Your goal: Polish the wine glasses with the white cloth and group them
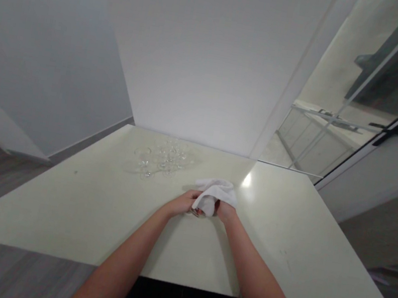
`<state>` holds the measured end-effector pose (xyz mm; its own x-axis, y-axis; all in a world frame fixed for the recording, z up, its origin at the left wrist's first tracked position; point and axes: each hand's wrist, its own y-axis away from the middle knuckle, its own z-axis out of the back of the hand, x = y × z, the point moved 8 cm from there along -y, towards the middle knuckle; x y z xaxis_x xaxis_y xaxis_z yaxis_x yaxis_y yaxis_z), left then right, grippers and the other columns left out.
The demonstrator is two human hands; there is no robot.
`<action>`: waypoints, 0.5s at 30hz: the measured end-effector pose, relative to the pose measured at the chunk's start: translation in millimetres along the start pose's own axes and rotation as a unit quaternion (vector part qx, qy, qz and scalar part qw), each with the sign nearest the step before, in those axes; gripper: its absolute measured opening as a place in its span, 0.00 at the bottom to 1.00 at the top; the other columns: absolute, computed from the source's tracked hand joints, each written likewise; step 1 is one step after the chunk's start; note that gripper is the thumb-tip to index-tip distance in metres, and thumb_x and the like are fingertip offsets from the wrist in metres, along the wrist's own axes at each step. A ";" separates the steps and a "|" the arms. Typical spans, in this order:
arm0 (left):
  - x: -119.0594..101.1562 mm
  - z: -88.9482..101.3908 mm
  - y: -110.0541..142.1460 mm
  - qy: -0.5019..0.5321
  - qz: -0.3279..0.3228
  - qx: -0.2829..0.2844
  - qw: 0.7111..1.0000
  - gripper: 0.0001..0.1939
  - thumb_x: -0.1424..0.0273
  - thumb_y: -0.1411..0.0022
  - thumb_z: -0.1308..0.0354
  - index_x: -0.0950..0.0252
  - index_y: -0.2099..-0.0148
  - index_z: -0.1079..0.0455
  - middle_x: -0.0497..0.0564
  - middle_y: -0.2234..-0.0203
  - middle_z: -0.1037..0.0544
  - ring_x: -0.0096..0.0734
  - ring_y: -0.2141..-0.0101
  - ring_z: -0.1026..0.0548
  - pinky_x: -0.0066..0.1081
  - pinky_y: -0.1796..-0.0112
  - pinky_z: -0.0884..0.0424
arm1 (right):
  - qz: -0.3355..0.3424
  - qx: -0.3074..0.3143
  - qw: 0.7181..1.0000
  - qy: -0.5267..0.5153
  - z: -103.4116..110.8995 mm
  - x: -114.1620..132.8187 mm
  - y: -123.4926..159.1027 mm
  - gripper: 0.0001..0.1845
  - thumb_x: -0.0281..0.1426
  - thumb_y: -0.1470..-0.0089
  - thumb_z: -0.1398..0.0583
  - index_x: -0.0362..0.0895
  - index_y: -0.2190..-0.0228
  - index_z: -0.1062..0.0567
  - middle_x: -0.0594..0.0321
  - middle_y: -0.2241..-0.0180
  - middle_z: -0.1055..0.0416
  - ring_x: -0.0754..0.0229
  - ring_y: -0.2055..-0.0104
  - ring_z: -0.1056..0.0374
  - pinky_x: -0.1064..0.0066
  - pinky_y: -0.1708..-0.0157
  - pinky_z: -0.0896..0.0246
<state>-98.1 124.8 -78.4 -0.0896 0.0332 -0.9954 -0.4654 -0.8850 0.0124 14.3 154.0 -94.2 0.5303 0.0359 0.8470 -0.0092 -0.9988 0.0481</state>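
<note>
Both my hands meet over the middle of a pale table. My left hand is closed round a small glass item that is mostly hidden by a white cloth. My right hand is closed on the cloth, which drapes over and around that item. Only a small glint of the item shows between my hands. Several clear glasses stand together at the far left of the table, well beyond my hands.
The table stands against a white wall. A glass door with a black handle lies to the right. Grey wood floor shows on both sides of the table.
</note>
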 end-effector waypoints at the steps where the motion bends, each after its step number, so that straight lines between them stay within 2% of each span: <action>1: -1.9 0.3 0.1 0.006 -0.004 -0.006 1.000 0.14 0.63 0.53 0.36 0.66 0.64 0.25 0.51 0.72 0.22 0.30 0.74 0.29 0.28 0.72 0.32 | 0.021 -0.017 1.000 -0.006 2.9 3.6 -2.2 0.11 0.33 0.66 0.33 0.44 0.76 0.27 0.65 0.74 0.25 0.61 0.73 0.31 0.70 0.70 0.32; 3: -3.0 1.7 0.5 0.024 -0.006 -0.025 0.999 0.16 0.66 0.52 0.37 0.65 0.60 0.26 0.50 0.72 0.23 0.28 0.75 0.29 0.27 0.73 0.32 | 0.047 -0.041 0.998 -0.013 8.6 8.7 -5.3 0.11 0.33 0.65 0.33 0.44 0.77 0.28 0.65 0.75 0.25 0.61 0.73 0.32 0.70 0.71 0.33; 5: 0.5 3.7 0.4 0.053 0.006 -0.046 0.998 0.15 0.64 0.51 0.38 0.65 0.60 0.27 0.49 0.76 0.25 0.26 0.78 0.31 0.26 0.75 0.34 | 0.054 -0.037 0.998 -0.006 10.7 10.5 -6.8 0.11 0.34 0.65 0.33 0.44 0.76 0.27 0.65 0.74 0.25 0.61 0.72 0.31 0.70 0.70 0.33; 9: 15.0 12.7 0.9 0.122 0.056 -0.100 0.986 0.19 0.54 0.48 0.42 0.66 0.66 0.30 0.45 0.83 0.32 0.23 0.84 0.37 0.25 0.82 0.42 | 0.060 0.000 0.995 0.083 10.3 9.2 -6.5 0.12 0.36 0.63 0.34 0.44 0.73 0.24 0.64 0.71 0.24 0.60 0.69 0.31 0.70 0.67 0.34; 11: 16.7 19.2 2.0 0.117 0.064 -0.128 0.983 0.22 0.49 0.45 0.46 0.66 0.69 0.32 0.45 0.85 0.33 0.24 0.86 0.37 0.25 0.83 0.43 | 0.070 -0.005 0.987 0.141 14.0 7.5 -6.6 0.11 0.36 0.63 0.34 0.44 0.74 0.24 0.64 0.71 0.24 0.60 0.68 0.31 0.71 0.67 0.34; 15: 0.5 31.0 4.6 0.024 -0.003 -0.186 0.982 0.21 0.49 0.45 0.45 0.64 0.68 0.34 0.46 0.80 0.30 0.25 0.82 0.33 0.25 0.79 0.39 | 0.040 -0.069 0.986 0.143 32.8 -2.6 -11.2 0.10 0.39 0.58 0.38 0.46 0.74 0.26 0.65 0.75 0.26 0.59 0.70 0.31 0.70 0.70 0.34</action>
<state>-127.6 135.2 -75.9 -0.0422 0.0253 -0.9988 -0.1116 -0.9935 -0.0205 40.8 164.0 -114.3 0.2623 -0.0155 0.9649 -0.1674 -0.9854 0.0297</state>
